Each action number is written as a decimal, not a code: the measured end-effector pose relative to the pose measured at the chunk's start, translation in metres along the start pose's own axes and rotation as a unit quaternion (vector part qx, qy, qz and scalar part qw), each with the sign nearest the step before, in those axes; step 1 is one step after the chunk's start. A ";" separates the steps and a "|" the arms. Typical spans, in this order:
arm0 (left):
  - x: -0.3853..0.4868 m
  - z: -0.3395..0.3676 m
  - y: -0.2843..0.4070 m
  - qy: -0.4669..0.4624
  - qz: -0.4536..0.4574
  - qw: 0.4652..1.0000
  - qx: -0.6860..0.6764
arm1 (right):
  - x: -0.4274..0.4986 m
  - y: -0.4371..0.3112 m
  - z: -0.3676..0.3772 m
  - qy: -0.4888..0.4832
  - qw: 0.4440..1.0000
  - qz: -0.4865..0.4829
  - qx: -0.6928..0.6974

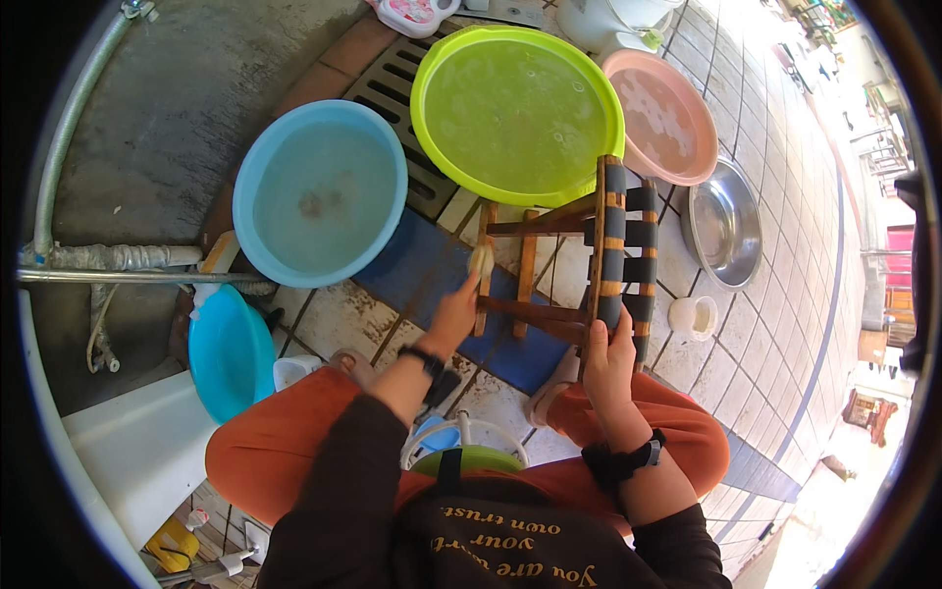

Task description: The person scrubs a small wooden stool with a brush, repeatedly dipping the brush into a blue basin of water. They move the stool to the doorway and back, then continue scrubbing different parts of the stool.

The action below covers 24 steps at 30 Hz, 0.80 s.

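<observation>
A small wooden stool with a seat of woven dark straps [612, 228] is tipped on its side before me, its legs [526, 276] pointing left. My right hand [612, 364] grips the near end of the seat, thumb on the frame. My left hand [455, 313] is closed on a pale, blurred scrubbing brush [482, 260], which lies against the end of a stool leg. The bristles cannot be made out. Beyond the stool stands a lime green basin [515, 118] of cloudy water; its rim is close to the stool's far end.
To the left are a light blue basin of water [324, 199] and a turquoise basin [228, 353] on its side by metal pipes [132, 258]. A pink basin [659, 118], a steel bowl [725, 224] and a small white container [693, 318] stand right. A slotted drain cover [397, 70] lies behind.
</observation>
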<state>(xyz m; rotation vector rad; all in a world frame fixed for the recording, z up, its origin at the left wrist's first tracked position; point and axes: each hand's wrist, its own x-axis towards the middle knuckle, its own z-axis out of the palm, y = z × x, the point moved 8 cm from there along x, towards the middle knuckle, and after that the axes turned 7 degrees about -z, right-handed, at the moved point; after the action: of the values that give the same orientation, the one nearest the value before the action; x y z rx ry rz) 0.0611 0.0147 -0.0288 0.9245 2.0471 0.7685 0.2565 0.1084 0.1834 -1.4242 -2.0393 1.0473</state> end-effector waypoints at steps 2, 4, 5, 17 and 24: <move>0.035 -0.009 0.016 0.063 0.014 0.997 -0.051 | 0.001 -0.001 -0.001 0.009 1.000 -0.025 -0.010; 0.038 -0.002 0.008 0.025 -0.060 0.997 -0.045 | 0.001 -0.003 0.000 0.007 0.999 -0.039 -0.006; 0.030 -0.004 0.005 0.026 -0.066 0.996 -0.058 | 0.000 -0.001 0.000 0.004 1.000 -0.024 -0.005; 0.050 -0.225 -0.154 0.283 -0.327 0.889 -0.150 | 0.002 -0.010 -0.003 0.012 0.999 -0.030 0.025; 0.040 -0.167 -0.053 -0.231 -0.222 0.855 -0.409 | 0.000 -0.008 -0.001 -0.004 0.998 0.021 0.054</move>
<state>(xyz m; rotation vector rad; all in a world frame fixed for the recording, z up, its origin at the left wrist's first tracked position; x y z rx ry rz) -0.1123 -0.0179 0.0065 0.1048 1.2261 0.9224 0.2526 0.1070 0.1901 -1.4169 -1.9344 1.1629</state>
